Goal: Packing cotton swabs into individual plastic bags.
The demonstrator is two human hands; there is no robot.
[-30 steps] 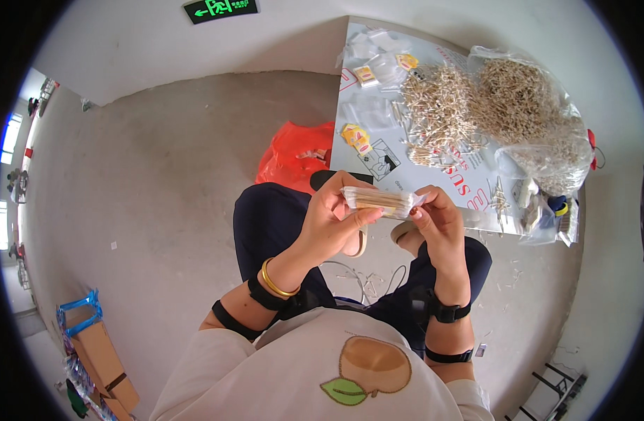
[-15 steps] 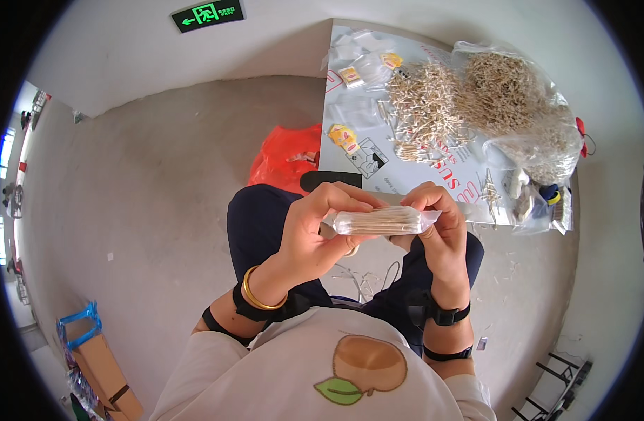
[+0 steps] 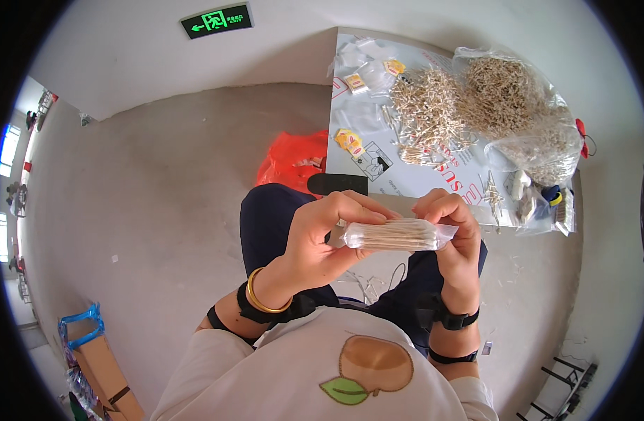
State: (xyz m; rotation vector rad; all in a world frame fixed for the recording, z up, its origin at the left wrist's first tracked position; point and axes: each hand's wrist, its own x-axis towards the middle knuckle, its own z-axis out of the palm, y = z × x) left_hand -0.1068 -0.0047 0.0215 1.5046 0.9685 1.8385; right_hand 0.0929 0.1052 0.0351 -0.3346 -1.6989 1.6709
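Far left, floor: cardboard box [image 3: 101, 365] with blue tape, cut off by the rim.

Centre: left hand [image 3: 322, 242] has its grip closed on the left end of a clear plastic packet [image 3: 396, 235] of thin wooden sticks, thumb on top. Right hand [image 3: 452, 231] pinches the packet's right end, fingers curled shut over it. Packet is level, above the lap, apart from the desk [image 3: 406, 186].

Judgement: keep both ends supported and level so sticks do not slide out; press the open end flat.

Right: loose stick heap [image 3: 427, 112], bagged sticks [image 3: 508, 95].

Unclear: which packet end is open; small objects at the desk's right edge.
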